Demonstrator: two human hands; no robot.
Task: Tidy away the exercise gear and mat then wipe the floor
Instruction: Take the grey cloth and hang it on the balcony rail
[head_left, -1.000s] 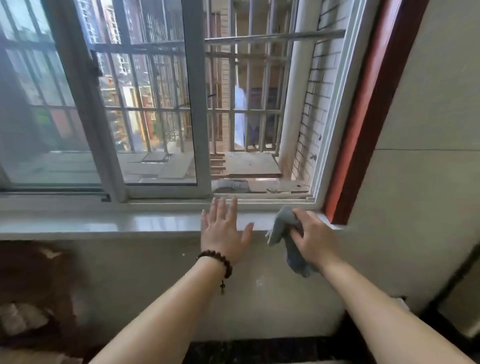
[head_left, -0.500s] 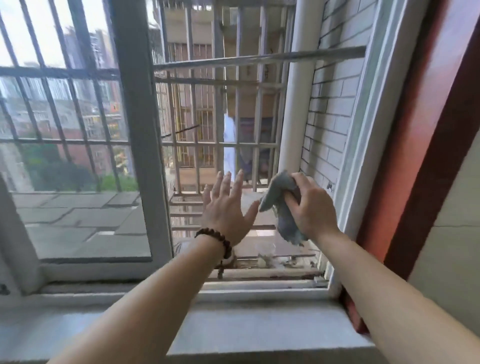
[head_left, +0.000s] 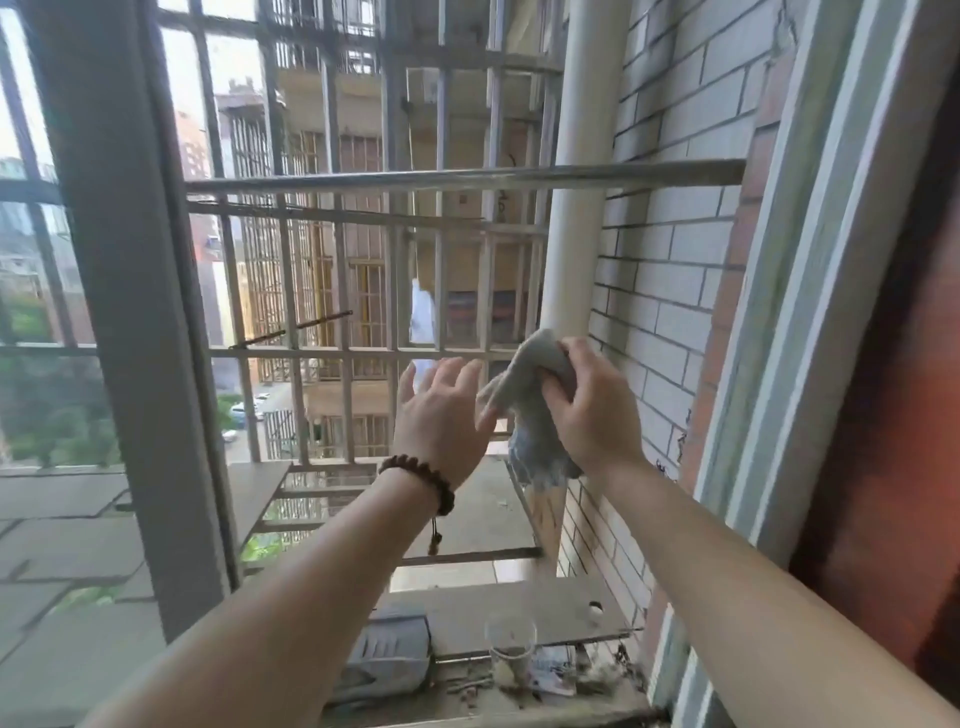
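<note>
We find no readable text, label, brand, number or sign anywhere; the scrawls on the wall (head_left: 670, 291) stay illegible.

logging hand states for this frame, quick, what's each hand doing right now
Left hand: open, fingers spread, holding nothing.
Right hand: closed on the grey cloth, held out through the open window.

The rag (head_left: 524, 395) is soft, matt grey cloth. The bracelet (head_left: 422, 478) looks like dark wooden beads. At twelve o'clock, the rail (head_left: 467, 177) is dull, scuffed metal; the brick wall (head_left: 670, 249) is rough.
</note>
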